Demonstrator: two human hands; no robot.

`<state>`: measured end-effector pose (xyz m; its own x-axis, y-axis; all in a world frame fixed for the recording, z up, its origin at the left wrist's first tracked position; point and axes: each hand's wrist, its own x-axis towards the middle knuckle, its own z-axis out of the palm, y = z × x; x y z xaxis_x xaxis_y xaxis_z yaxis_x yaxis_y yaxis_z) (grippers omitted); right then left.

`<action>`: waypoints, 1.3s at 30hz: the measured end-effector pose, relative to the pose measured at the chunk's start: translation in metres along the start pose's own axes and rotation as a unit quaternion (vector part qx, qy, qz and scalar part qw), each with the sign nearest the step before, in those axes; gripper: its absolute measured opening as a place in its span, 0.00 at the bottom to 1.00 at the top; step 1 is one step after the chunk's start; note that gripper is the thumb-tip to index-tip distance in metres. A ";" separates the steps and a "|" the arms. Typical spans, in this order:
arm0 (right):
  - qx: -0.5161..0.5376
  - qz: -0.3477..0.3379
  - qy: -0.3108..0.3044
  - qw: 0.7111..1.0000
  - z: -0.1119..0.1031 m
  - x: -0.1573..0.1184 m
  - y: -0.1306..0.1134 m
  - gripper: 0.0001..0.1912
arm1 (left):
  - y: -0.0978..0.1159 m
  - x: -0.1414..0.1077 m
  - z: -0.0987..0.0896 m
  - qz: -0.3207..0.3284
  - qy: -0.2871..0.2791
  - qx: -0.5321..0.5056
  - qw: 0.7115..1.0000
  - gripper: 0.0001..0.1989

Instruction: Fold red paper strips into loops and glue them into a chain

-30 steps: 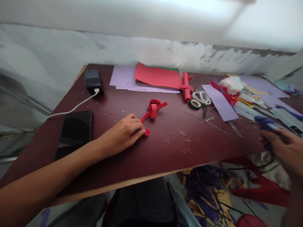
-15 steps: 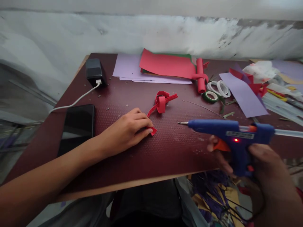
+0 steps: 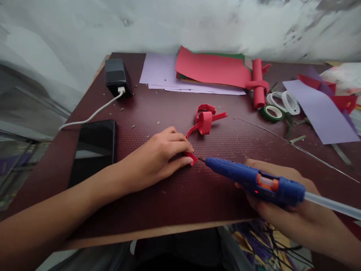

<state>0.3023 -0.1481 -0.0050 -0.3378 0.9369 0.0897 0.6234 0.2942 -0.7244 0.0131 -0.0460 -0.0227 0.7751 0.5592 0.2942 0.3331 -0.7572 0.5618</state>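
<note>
A light touch seems best here — a thin dab from the blue glue gun (image 3: 234,170), keeping the likely hot nozzle (image 3: 201,159) off the fingers. Its tip is at the end of the red paper strip (image 3: 194,158), low over the table (image 3: 180,207); whether they touch, I can't tell. The left hand (image 3: 166,154) lies palm down, pinching the strip; the right hand (image 3: 290,210) wraps the gun, aiming it leftward.

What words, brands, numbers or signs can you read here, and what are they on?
No text can be read.
Blue glue gun: a small red light shows, but no legible lettering.
Black phone: dark screen, no text visible.
White plastic bag: any print is too blurred to read.
</note>
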 end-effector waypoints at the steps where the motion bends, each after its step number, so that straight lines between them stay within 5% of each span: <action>1: -0.009 -0.012 0.001 1.000 0.001 0.001 -0.001 0.09 | 0.000 0.000 0.000 -0.003 -0.001 -0.004 1.000 0.06; 13: -0.065 -0.084 0.016 0.994 0.008 0.008 -0.004 0.10 | 0.004 0.001 -0.002 -0.048 -0.003 -0.025 0.999 0.11; 39: -0.083 -0.070 -0.001 0.994 0.024 0.019 0.006 0.12 | 0.003 0.000 -0.003 -0.090 0.016 -0.016 0.996 0.10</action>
<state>0.2833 -0.1331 -0.0241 -0.4305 0.8845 0.1797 0.6777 0.4482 -0.5830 0.0123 -0.0468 -0.0185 0.6871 0.6954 0.2106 0.4471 -0.6331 0.6318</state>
